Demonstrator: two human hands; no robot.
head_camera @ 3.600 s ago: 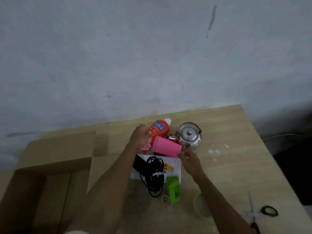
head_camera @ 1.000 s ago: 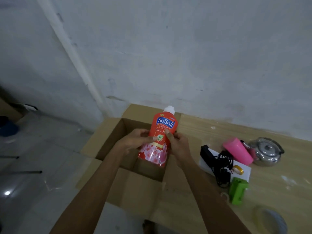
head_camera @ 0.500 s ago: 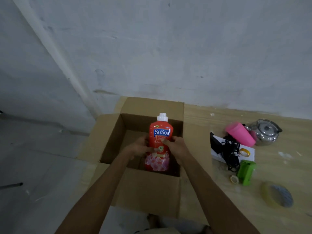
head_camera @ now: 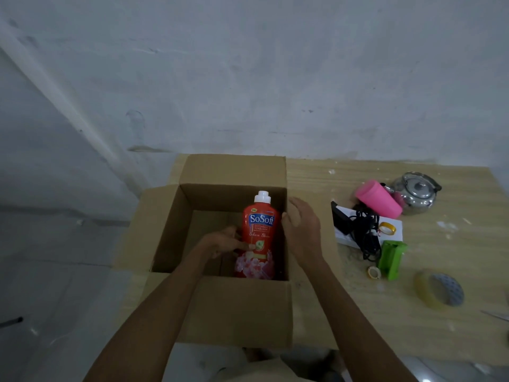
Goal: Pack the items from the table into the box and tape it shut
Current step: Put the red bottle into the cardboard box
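An open cardboard box (head_camera: pixel 237 307) sits on the left end of the wooden table (head_camera: pixel 454 326). Inside it, against the right wall, a red SoSoft detergent bottle (head_camera: pixel 260 224) stands upright with its white cap up. My left hand (head_camera: pixel 220 242) reaches into the box and holds the bottle's lower part, thumb across the label. My right hand (head_camera: pixel 300 227) hovers over the box's right wall beside the bottle, fingers relaxed, holding nothing. On the table to the right lie a pink cup (head_camera: pixel 378 198), a steel kettle (head_camera: pixel 417 193) and a black cable (head_camera: pixel 363 230).
A green object (head_camera: pixel 391 259), a yellow ring (head_camera: pixel 387 228), a small tape roll (head_camera: pixel 373 272) and a white card (head_camera: pixel 344 238) lie near the cable. A clear packing tape roll (head_camera: pixel 438 289) sits at the right front. A scissors tip (head_camera: pixel 495 315) shows at the right edge.
The bottle went from the table into the box and now stands lower, by the right wall. My right hand has let go of it and lifted to the box's right edge.
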